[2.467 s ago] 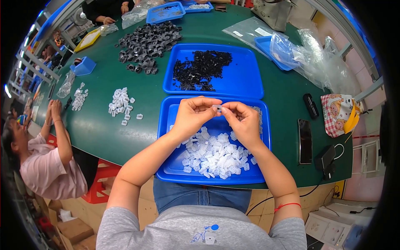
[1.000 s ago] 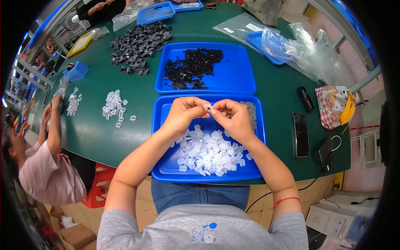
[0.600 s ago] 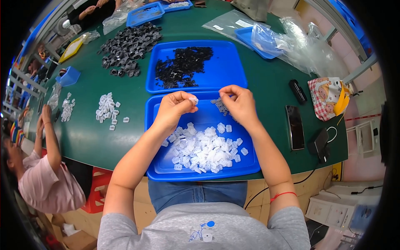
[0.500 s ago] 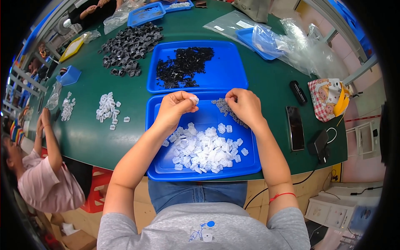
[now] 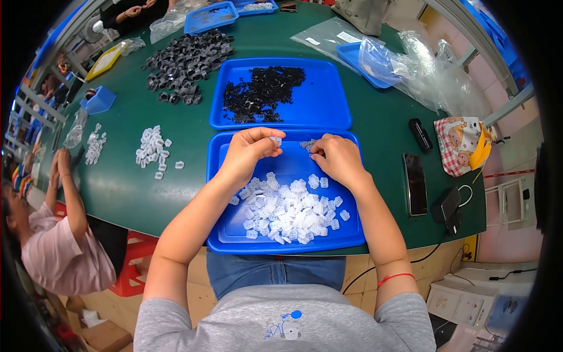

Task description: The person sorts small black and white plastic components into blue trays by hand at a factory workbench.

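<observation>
Left hand (image 5: 249, 154) has a small clear piece (image 5: 277, 141) pinched between thumb and fingertips, above the near tray (image 5: 299, 166). Right hand (image 5: 340, 158) is held narrow, fingertips down at the grey bits (image 5: 307, 145) near that tray's far edge; can't tell if it's got one, and the hand itself blocks part of the view there.

Closer to the body, the same tray has a loose heap of white pieces (image 5: 290, 211), thin, flat, frosty plastic with notched outlines. Right behind is the far tray (image 5: 325, 97), same smooth blue plastic with rounded corners, with tiny black bits (image 5: 264, 94) spread over its left side.

The surface (image 5: 129, 193) is dark green and slightly shiny. Off to the left: two small white piles (image 5: 153, 146), plus a big mound of chunky, hollow black parts (image 5: 193, 58) further back. On the right: a phone (image 5: 415, 185), a black case (image 5: 419, 135) and a checked fabric pouch (image 5: 457, 144). Crinkly clear bags (image 5: 446, 76) sprawl behind, partly covering a small tray (image 5: 352, 54). Someone in pink (image 5: 70, 252) sits at far left.
</observation>
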{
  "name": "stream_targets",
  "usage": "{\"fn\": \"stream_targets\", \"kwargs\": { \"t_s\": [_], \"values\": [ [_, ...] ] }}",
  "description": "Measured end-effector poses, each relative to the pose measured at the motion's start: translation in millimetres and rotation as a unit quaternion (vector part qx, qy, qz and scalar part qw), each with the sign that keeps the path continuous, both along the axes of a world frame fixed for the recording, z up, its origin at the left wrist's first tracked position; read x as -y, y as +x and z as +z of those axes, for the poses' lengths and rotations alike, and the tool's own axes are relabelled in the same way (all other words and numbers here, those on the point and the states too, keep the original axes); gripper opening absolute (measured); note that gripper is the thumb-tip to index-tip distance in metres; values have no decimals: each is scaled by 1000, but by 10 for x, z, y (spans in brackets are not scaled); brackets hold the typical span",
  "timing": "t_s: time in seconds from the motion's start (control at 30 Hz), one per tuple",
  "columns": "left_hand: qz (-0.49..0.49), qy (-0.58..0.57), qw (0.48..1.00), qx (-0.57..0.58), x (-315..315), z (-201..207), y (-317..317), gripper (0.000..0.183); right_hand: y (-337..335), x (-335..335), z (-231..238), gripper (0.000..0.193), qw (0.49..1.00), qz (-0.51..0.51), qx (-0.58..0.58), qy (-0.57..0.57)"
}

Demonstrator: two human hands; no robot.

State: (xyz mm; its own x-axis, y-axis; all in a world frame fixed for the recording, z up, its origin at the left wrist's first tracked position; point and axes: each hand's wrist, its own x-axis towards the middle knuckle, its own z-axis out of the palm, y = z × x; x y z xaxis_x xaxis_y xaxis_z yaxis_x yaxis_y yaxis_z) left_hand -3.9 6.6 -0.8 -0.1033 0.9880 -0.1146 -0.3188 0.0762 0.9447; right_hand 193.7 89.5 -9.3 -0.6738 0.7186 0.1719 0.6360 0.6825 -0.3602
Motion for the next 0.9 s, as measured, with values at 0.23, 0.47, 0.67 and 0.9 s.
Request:
{"fn": "stream_targets", "kwargs": {
  "t_s": [0.23,0.47,0.67,0.9],
  "values": [
    [-20,-29,999,4,-9,2,8,19,-63,27,34,10,999,-1,17,28],
    [-63,-38,997,-5,18,22,31,22,-109,92,55,10,965,0,-239,-110],
    [-80,-36,996,-7,22,7,21,22,-170,219,85,6,925,107,-361,-48],
    [-102,-62,992,34,28,57,46,22,-220,243,99,12,927,166,-331,64]
  ]
}}
